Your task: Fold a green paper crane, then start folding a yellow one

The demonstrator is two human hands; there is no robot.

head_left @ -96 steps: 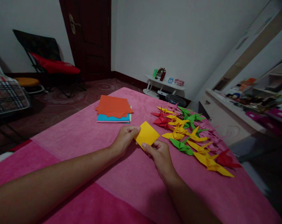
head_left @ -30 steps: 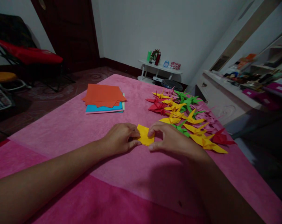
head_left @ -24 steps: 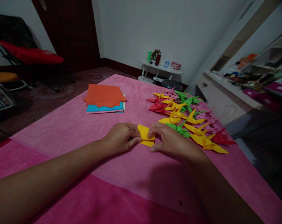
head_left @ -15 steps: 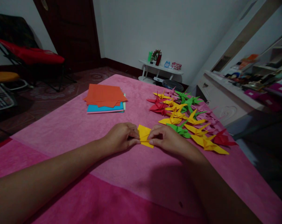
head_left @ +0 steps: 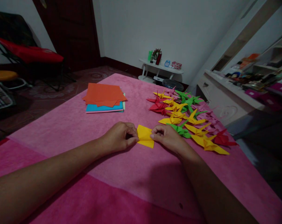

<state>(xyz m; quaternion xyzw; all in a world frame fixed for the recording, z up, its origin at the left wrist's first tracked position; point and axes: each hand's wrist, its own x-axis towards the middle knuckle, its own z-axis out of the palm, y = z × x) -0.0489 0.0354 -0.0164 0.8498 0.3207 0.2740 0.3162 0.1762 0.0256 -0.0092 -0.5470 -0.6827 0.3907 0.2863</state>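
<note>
A small folded square of yellow origami paper [head_left: 145,136] lies on the pink cloth between my hands. My left hand [head_left: 123,135] pinches its left edge between thumb and fingers. At the opposite edge, my right hand [head_left: 166,137] grips the paper with thumb and forefinger. A crease runs across the square between the two pinches. Just beyond my right hand, a green paper crane [head_left: 181,130] rests among several yellow, red, pink and green cranes, one of them a large yellow crane [head_left: 207,143].
A stack of orange paper [head_left: 105,93] lies over blue sheets [head_left: 103,108] at the back left of the pink tablecloth [head_left: 122,174]. Beyond the table stand a white shelf [head_left: 162,66] with small items, a red chair [head_left: 35,56] and a pale dresser [head_left: 218,93].
The yellow paper has opened flatter, its raised folds laid down. My hands have moved slightly apart, toward its left and right edges.
</note>
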